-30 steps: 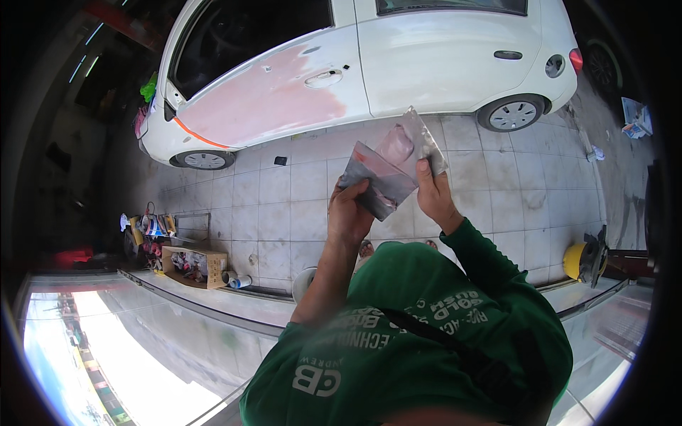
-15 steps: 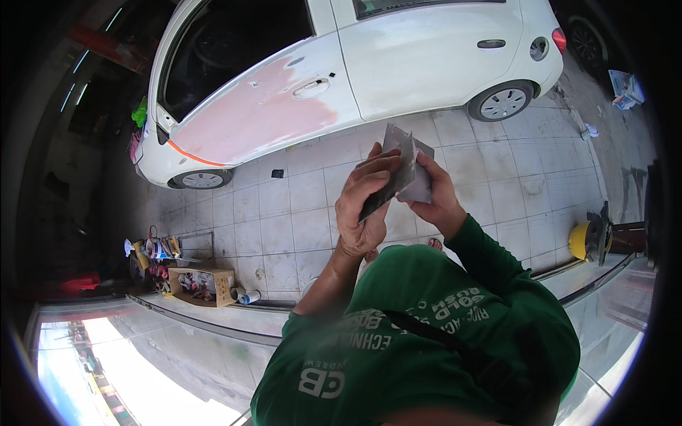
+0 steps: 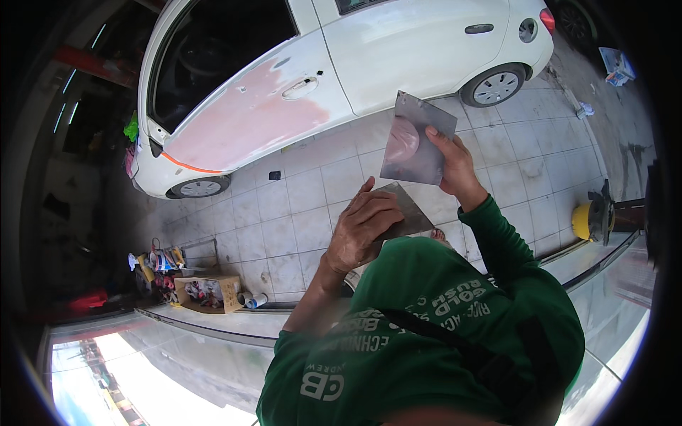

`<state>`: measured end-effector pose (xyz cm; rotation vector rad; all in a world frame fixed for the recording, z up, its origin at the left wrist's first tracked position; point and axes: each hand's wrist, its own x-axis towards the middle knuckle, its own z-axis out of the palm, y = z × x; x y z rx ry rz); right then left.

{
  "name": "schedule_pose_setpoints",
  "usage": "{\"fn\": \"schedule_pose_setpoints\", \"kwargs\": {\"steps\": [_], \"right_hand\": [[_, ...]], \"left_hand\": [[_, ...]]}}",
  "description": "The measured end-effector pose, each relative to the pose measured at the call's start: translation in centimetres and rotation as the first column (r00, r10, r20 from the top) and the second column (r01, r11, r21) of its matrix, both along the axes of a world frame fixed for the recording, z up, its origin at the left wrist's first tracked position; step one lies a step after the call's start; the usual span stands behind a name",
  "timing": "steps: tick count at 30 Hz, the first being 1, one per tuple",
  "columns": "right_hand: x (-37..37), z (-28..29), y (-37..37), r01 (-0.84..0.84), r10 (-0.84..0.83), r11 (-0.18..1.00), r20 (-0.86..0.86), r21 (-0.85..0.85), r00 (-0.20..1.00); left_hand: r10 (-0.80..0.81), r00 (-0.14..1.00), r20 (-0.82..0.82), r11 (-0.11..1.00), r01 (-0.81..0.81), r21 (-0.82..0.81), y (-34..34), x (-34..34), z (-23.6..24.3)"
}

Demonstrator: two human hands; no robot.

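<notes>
My right hand (image 3: 460, 167) grips a flat grey metal putty plate (image 3: 425, 156), thumb on top and the fingers hidden beneath. A smooth mound of pink body filler (image 3: 403, 139) sits on the plate's left part. Lower and to the left, my left hand (image 3: 361, 226) is closed on a thin grey metal putty spreader (image 3: 410, 211), its fingers laid across the blade. Plate and spreader are apart. Beyond them stands a white car (image 3: 412, 57), its front door bearing a broad pink patch (image 3: 249, 117) around and below the handle.
A small black square object (image 3: 275, 175) lies on the tiled floor (image 3: 298, 195). At the left are a cardboard box (image 3: 229, 292) of rags, a can (image 3: 256, 301) and other supplies. A yellow and black item (image 3: 584, 221) stands at the right, by the ledge.
My hands have moved apart: the right went up with its plate, turning the filler into view, while the left came down with the spreader. The view has shifted slightly.
</notes>
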<state>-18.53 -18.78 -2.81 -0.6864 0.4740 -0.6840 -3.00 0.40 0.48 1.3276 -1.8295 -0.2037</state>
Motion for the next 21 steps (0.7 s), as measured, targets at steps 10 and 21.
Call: {"fn": "schedule_pose_setpoints", "kwargs": {"steps": [10, 21], "right_hand": [[-0.8, 3.0, 2.1, -0.287, 0.017, 0.683, -0.378, -0.672, 0.926], [-1.6, -6.5, -2.9, 0.076, -0.139, 0.961, -0.229, -0.266, 0.964]], "left_hand": [[0.322, 0.934, 0.152, 0.939, -0.296, -0.174, -3.0, 6.1, 5.0], [0.144, 0.979, 0.144, 0.987, -0.152, 0.046, -0.6, 0.2, -0.3]]}}
